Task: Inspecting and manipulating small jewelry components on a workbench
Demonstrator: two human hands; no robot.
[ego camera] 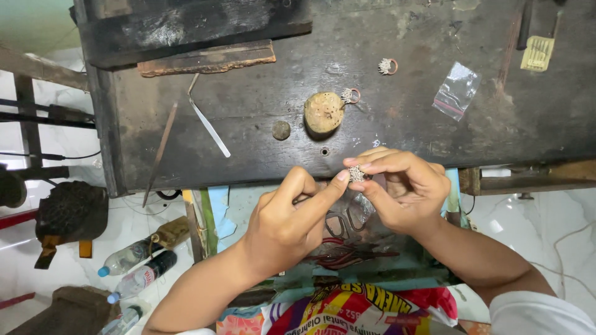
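My right hand [402, 187] pinches a small silver cluster ring [356, 174] between thumb and fingers, just in front of the dark workbench [261, 118]. The index finger of my left hand [287, 220] reaches over and touches the same ring from the left. Two similar cluster rings lie on the bench: one [351, 95] leans against a round tan block [323, 112], the other [387, 66] sits farther back.
On the bench lie a small clear plastic bag [457, 90], metal tweezers [207, 121], a thin rod [161, 152], a small round disc [281, 129] and a wooden bar [207, 59]. Pliers with red handles [344, 254] rest below my hands. Plastic bottles [135, 267] lie on the white floor at left.
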